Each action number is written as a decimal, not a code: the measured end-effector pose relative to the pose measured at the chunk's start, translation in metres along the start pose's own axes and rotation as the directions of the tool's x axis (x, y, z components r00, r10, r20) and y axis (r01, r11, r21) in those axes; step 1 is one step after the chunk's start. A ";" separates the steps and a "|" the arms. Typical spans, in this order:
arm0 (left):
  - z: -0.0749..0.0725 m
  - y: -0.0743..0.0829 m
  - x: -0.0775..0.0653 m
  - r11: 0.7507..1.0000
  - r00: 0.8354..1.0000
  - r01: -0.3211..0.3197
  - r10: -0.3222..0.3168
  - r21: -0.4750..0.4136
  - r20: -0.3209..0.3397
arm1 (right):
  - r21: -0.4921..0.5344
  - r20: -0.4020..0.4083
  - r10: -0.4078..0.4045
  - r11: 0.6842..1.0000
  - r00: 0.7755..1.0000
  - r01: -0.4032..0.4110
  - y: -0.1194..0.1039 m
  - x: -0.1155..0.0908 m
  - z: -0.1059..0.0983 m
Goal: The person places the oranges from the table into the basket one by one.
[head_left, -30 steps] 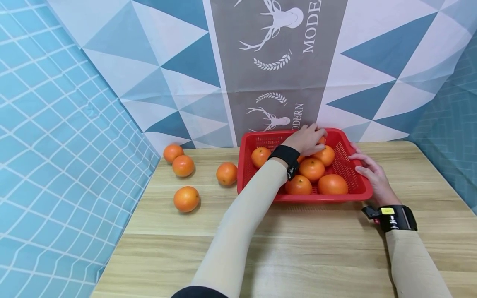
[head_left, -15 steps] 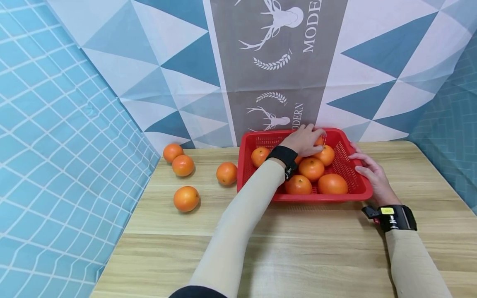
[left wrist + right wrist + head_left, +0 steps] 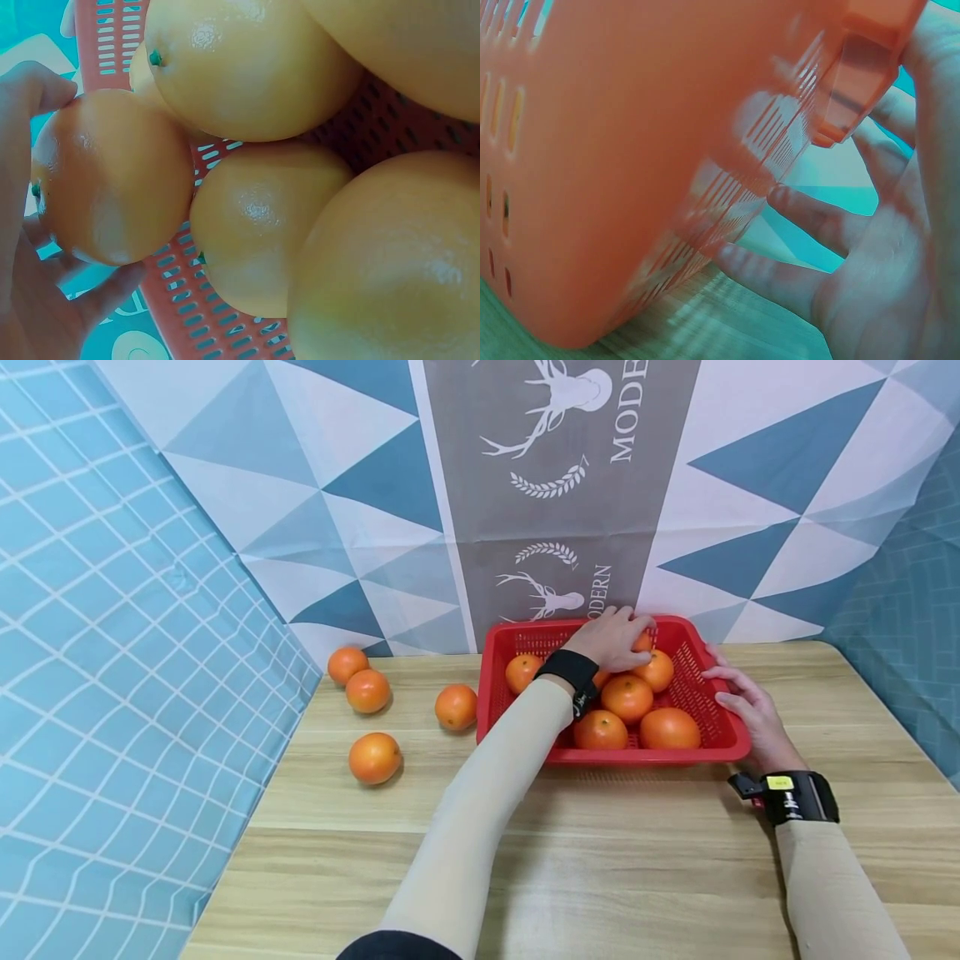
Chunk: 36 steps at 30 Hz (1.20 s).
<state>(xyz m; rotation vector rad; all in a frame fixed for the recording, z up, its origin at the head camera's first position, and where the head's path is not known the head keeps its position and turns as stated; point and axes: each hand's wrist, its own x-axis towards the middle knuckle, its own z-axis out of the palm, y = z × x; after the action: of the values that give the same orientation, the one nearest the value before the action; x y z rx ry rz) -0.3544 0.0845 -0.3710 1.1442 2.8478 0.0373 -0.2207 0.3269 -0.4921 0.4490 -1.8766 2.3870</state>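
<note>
A red perforated plastic basket [image 3: 645, 757] stands against the back wall with several oranges [image 3: 627, 697] in it. My left hand [image 3: 615, 639] reaches in at the back and holds one orange [image 3: 112, 176], thumb on one side and fingers on the other. From above, that hand covers most of its orange. Other oranges [image 3: 270, 225] lie close beside the held one in the left wrist view. At the basket's right end, my right hand [image 3: 757, 722] rests on the outside. Its spread, fairly straight fingers [image 3: 810, 217] touch the slotted wall below the rim.
To the left of the basket, loose oranges lie on the wooden table [image 3: 322, 868]: one [image 3: 456, 707] close to the basket, one [image 3: 375, 758] nearer the front, and two [image 3: 367, 691] together near the back. Patterned cloth [image 3: 390, 510] rises behind the table.
My left hand has shifted very slightly left within the basket, still on the orange at the back. The right hand, basket and loose oranges stay put.
</note>
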 end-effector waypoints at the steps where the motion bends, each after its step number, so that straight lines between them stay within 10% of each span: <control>1: -0.001 0.000 -0.001 1.000 1.000 -0.003 0.003 0.001 -0.003 | 0.000 0.001 0.000 1.000 1.000 0.000 0.000 0.000 0.000; 21: -0.042 -0.017 -0.013 0.999 0.997 0.039 -0.038 0.017 -0.062 | -0.027 -0.028 0.071 0.997 0.997 -0.072 -0.001 0.000 -0.001; 36: -0.025 -0.120 -0.022 0.985 0.978 0.169 -0.172 -0.031 -0.120 | -0.022 -0.018 0.049 0.999 0.999 -0.049 0.002 0.000 -0.002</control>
<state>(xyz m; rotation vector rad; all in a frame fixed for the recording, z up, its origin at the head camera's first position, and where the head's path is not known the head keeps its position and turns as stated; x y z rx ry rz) -0.4229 -0.0172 -0.3503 0.9200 3.0344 0.1312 -0.2214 0.3286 -0.4942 0.3838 -1.9266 2.3900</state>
